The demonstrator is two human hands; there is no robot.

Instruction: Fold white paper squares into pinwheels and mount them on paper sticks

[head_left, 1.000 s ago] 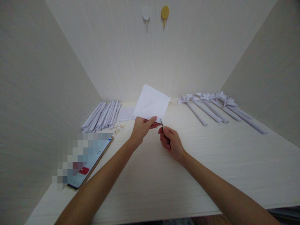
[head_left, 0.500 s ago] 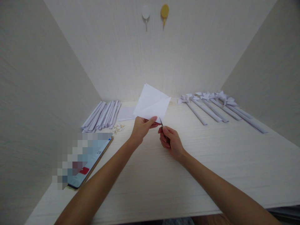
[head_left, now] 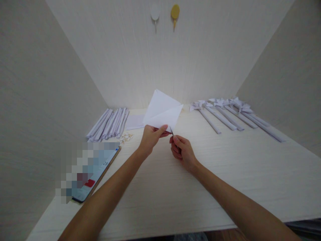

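Above the desk, my left hand [head_left: 151, 137] pinches the lower edge of a white square paper [head_left: 163, 110] that has crease lines across it. My right hand [head_left: 183, 150] is closed around a small pair of scissors [head_left: 172, 131], its handles mostly hidden by the fingers. The blades meet the paper near its bottom corner, just right of my left fingertips. How deep they sit in the sheet is too small to tell.
Left of the hands lie rolled paper sticks [head_left: 109, 124], flat paper sheets [head_left: 135, 121], a small pile of pins or fasteners [head_left: 126, 138] and a phone [head_left: 96, 174]. Paper pinwheels on sticks [head_left: 220, 113] lie at right. Two hooks [head_left: 175, 13] are on the back wall.
The scissor blades look more closed at the paper's corner, and the right fingers have tightened slightly. The left hand and the paper hold nearly the same place.
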